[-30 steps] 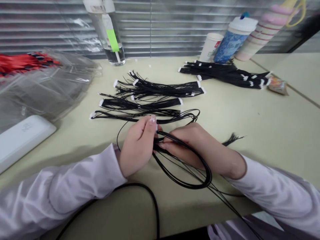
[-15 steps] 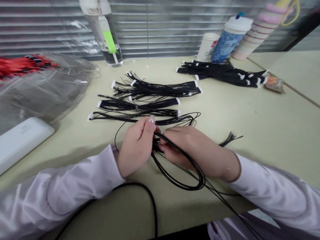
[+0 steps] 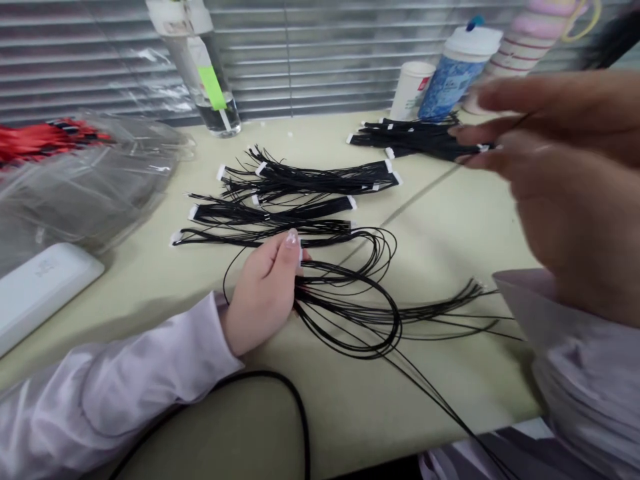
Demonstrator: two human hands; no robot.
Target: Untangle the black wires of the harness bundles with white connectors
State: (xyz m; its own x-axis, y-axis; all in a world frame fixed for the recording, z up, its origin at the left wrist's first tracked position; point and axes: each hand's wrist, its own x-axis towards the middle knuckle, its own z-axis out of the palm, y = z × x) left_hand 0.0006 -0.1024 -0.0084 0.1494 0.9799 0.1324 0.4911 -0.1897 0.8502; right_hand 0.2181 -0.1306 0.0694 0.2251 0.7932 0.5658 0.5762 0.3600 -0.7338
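My left hand (image 3: 263,293) is closed around a looped bundle of black wires (image 3: 345,307), with the thumb on top near a white connector (image 3: 301,260). The bundle's loose ends fan out to the right over the table, and a few strands hang toward the front edge. Raised at the upper right, my right hand (image 3: 565,193) has its fingertips pinched together. A thin, blurred dark line, seemingly a single wire (image 3: 415,198), runs from these fingertips down toward the bundle. Motion blur smears the right hand somewhat.
Several black wire bundles with white connectors (image 3: 320,177) lie ahead, and another pile (image 3: 415,139) sits farther right. A clear bottle (image 3: 215,87), white cup (image 3: 411,90) and blue cup (image 3: 450,77) line the back. At left are a plastic bag (image 3: 130,180) and white case (image 3: 50,283).
My right hand has left the bundle and swung up and to the right, drawing out what looks like one wire. My left hand keeps its hold almost in the same spot.
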